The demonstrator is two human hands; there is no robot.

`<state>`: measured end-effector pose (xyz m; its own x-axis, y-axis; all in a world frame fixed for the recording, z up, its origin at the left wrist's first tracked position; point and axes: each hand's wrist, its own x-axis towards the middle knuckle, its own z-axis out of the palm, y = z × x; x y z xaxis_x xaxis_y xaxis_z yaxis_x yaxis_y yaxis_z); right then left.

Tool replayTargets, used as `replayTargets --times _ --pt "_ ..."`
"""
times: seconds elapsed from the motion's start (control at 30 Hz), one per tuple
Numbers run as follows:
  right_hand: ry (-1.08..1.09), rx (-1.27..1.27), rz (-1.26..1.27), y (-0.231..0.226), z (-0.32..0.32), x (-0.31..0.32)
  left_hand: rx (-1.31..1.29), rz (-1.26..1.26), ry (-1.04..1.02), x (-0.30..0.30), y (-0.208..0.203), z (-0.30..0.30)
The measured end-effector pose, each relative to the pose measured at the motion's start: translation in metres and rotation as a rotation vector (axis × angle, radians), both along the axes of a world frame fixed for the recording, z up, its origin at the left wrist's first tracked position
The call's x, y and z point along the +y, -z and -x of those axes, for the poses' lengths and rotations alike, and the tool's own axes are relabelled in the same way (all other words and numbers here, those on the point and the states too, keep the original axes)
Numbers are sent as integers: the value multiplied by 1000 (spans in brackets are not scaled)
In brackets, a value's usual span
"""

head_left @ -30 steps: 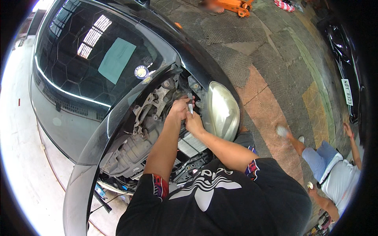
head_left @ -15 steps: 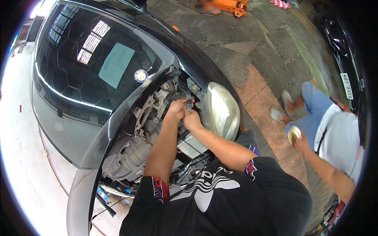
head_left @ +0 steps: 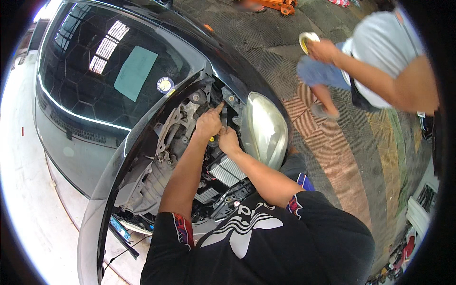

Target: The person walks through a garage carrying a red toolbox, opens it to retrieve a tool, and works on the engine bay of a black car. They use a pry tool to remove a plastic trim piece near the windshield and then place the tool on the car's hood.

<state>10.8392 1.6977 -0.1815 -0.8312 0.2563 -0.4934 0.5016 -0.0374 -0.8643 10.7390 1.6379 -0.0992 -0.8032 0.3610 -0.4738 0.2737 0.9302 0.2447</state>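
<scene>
My left hand is over the open engine bay of a dark car, close behind the headlight. Its index finger stretches out to the dark metalwork beside a grey bracket; no held thing shows in this hand. Right beside it, my right hand is closed in a pinch, fingertips next to the left hand. What lies between those fingers is too small and covered to make out. Under my wrists are a yellow cap and a silver finned panel.
The raised hood stands along my left side, with the windshield beyond it. At the right, a person walks past holding a round, pale roll-like thing. An orange floor jack is on the matted floor.
My left hand has shifted slightly left and its index finger now points outward. The grey metal strip between my hands is mostly out of sight. The other person has moved toward the far side.
</scene>
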Motion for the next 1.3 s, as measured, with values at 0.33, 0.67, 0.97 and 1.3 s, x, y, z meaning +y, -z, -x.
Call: replayTargets --times 0.33,0.67,0.97,1.3 --pt "-67 -99 37 -24 6 6 156 171 234 -18 7 13" --pt "-156 -129 -202 -41 -3 14 236 168 294 -17 10 10" --pt "-88 -116 -338 -30 -6 5 208 301 310 -1 -6 1" --pt "328 -362 862 -50 4 13 133 244 204 -1 11 11"
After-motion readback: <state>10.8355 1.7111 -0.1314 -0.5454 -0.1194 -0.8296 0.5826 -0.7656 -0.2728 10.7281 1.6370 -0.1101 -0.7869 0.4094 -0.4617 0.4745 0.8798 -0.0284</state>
